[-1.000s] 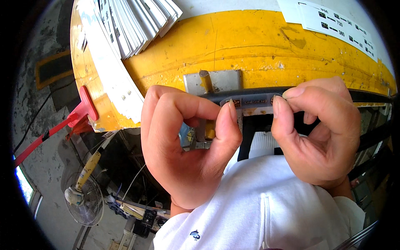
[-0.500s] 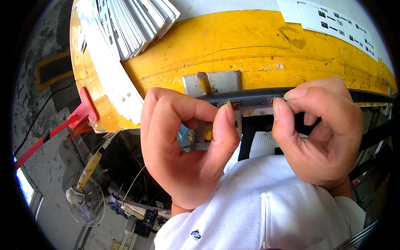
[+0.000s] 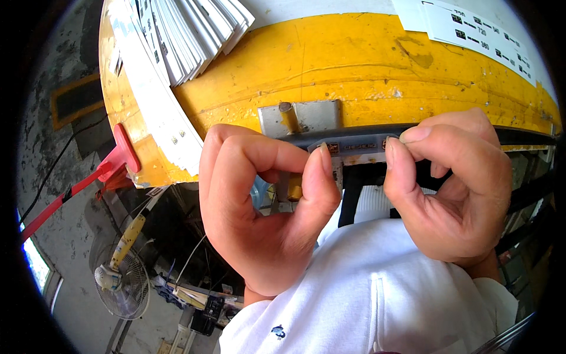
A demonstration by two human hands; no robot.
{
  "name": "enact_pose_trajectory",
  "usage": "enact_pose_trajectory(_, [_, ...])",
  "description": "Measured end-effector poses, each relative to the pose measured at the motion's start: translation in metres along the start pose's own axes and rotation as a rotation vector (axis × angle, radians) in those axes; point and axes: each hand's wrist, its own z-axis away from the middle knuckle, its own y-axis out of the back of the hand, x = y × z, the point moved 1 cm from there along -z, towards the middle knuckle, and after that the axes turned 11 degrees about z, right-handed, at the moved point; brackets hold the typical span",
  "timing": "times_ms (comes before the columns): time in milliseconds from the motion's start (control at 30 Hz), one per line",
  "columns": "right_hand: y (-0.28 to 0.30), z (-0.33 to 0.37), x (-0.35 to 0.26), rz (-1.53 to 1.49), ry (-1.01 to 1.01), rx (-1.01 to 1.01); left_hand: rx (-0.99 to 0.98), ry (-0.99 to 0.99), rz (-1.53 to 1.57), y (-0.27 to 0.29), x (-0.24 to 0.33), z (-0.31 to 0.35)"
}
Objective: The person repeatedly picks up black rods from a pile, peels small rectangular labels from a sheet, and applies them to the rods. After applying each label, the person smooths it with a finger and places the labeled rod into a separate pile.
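A small translucent strip, like a label with dark and golden print (image 3: 359,146), is stretched level between my two hands. My left hand (image 3: 259,200) pinches its left end between thumb and forefinger. At the opposite end, the thumb and forefinger of my right hand (image 3: 460,189) grip it the same way, with the other fingers curled in. Right behind the strip runs a long black bar (image 3: 525,137) along the table's near edge. Whether the strip touches the bar I cannot tell.
On the yellow table (image 3: 342,53), a fanned stack of white printed sheets (image 3: 194,41) lies at the far left, more printed sheets (image 3: 483,41) at the far right. A metal plate with a bolt (image 3: 318,115) sits at the near edge. A red-handled tool (image 3: 121,153) and a fan (image 3: 121,283) are at left.
Almost nothing differs. My right hand has shifted very slightly to the left, and the strip is still pinched at both ends.
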Motion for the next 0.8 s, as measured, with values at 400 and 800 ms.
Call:
enact_pose_trajectory(400, [0.003,-0.003,0.003,0.018,0.046,-0.02,0.004,-0.003,0.004,-0.001,0.001,-0.001])
enact_pose_trajectory(800, [0.015,0.008,0.003,0.073,0.045,0.043,0.024,0.033,-0.016,0.0,0.002,0.001])
